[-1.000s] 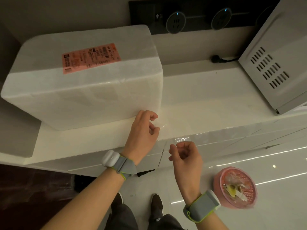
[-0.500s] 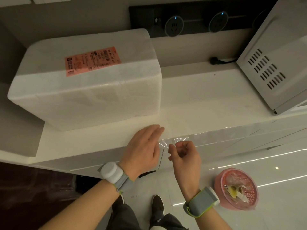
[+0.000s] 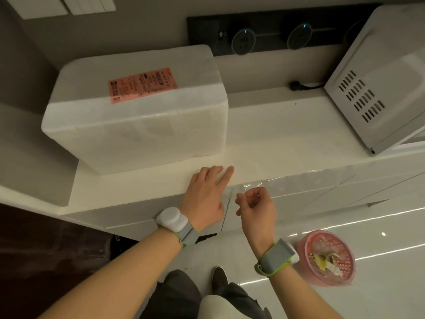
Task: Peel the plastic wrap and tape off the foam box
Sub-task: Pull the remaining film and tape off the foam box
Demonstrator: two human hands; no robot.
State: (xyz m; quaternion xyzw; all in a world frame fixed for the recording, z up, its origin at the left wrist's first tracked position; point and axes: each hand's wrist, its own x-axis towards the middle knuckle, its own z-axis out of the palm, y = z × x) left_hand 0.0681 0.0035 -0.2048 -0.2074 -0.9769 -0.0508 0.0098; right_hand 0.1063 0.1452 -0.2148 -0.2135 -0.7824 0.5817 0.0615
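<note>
Hidden or unclear: the foam box (image 3: 138, 116) is closed and its contents cannot be seen. Its rear and underside are out of sight. A faint gloss and some seams on its front face suggest film covering, but where that covering ends cannot be made out. The print on the pink label (image 3: 142, 85) on its lid is too small to read. The white vented appliance (image 3: 379, 77) is cut off by the right edge of the frame.

Location of task item: the box stands on the left part of the desk (image 3: 287, 134), against the wall, overhanging the desk's left end.

Plastic wrap (image 3: 299, 183): a clear strip runs along the front edge of the desk, from the right hand off towards the right. It is transparent and shows mainly by its glare.

Left hand (image 3: 204, 194): grip wide, fingers straight and lying flat on the desk edge just in front of the box, not touching it.

Right hand (image 3: 255, 203): grip narrow, fingers curled, pinching the near end of the strip. The exact point of contact is hard to see.

Containers: a pink perforated basket (image 3: 326, 259) stands on the floor near the right wrist. It holds crumpled yellowish and white scraps, which cannot be identified.
</note>
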